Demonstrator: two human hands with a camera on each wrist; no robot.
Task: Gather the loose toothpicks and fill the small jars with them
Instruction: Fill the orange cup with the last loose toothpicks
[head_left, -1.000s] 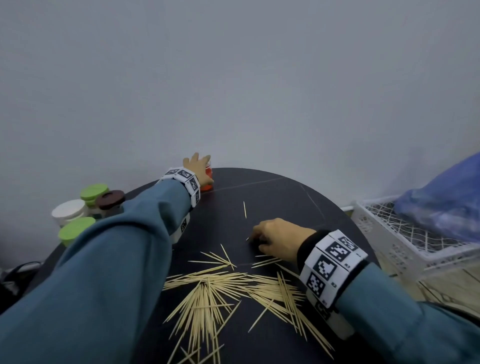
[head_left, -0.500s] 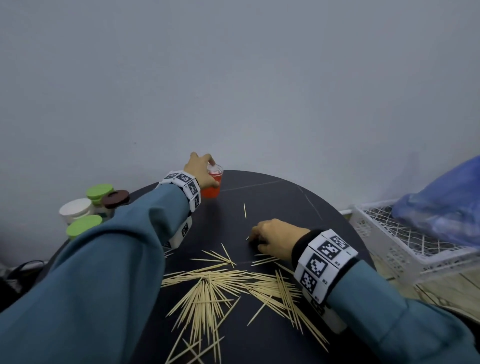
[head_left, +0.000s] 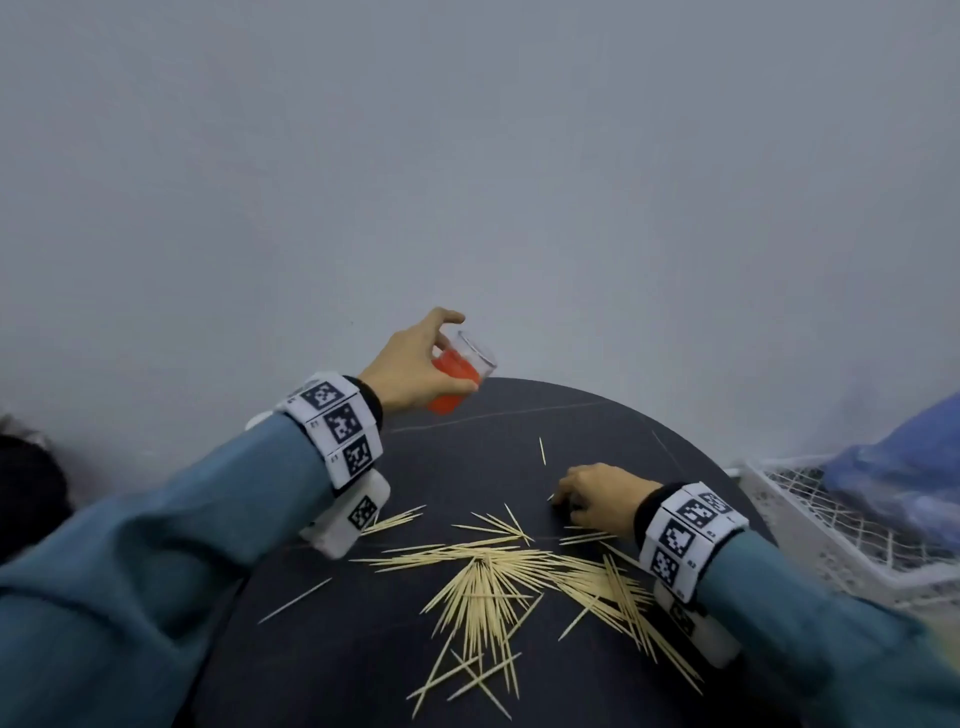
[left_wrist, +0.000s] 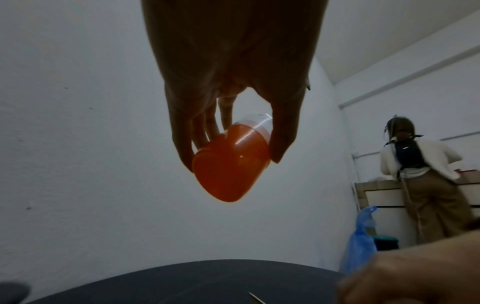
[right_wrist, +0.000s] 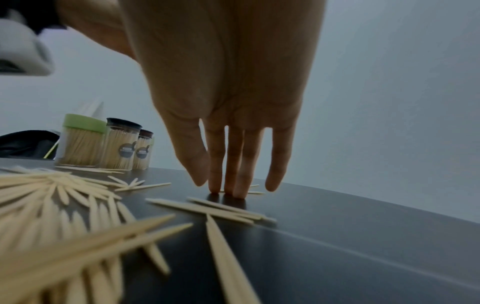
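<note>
Fingers and thumb of the left hand (head_left: 415, 371) curl around a small orange jar (left_wrist: 231, 162) with a clear rim, held tilted in the air above the far edge of the round black table (head_left: 597, 421); its inside cannot be seen. The right hand (head_left: 597, 499) rests with straight fingertips (right_wrist: 239, 185) pressing the tabletop, gripping nothing, two short toothpick ends (right_wrist: 255, 192) peeking out behind them. Beside and behind those fingers, loose wooden toothpicks (head_left: 488, 577) fan out in a pile too dense to count. Three filled jars (right_wrist: 103, 144) stand beyond the pile, one green-capped, two dark-capped. A white mesh basket (head_left: 810, 525) is cut off at right.
</note>
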